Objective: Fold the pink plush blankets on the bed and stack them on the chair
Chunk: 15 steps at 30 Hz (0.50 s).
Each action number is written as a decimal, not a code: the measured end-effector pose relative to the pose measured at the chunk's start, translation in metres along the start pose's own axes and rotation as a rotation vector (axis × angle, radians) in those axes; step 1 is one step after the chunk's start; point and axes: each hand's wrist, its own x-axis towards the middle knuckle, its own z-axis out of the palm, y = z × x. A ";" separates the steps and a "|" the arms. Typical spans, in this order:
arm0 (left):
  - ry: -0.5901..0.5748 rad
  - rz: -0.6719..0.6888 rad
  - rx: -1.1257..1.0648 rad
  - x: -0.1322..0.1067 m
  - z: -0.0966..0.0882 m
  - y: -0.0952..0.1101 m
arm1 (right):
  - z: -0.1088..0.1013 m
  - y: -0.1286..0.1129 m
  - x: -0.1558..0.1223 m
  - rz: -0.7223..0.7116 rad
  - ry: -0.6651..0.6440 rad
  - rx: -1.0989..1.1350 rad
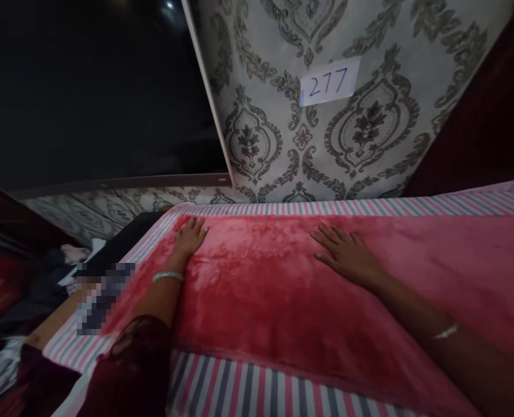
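A plush red blanket (pixel 248 289) lies spread out on a pink, grey and white striped sheet (pixel 235 379). My left hand (pixel 191 236) rests flat on the blanket near its far left corner, fingers spread. Farther right, my right hand (pixel 344 252) also lies palm down on the plush, its fingers stretched apart. Neither hand grips anything. Around the hands the pile shows lighter and darker patches. The sheet's striped border shows along the far edge, the left side and the near side of the blanket.
Behind the bedding rises a patterned wall (pixel 274 168) with a paper marked 277 (pixel 330 82). A large dark television screen (pixel 101 92) fills the upper left. A dark red panel (pixel 483 127) stands at right. Clothes and fabric (pixel 35 295) are heaped at lower left.
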 end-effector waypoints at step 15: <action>-0.013 -0.335 -0.105 0.056 -0.028 -0.058 | 0.012 0.006 -0.001 -0.009 0.050 0.035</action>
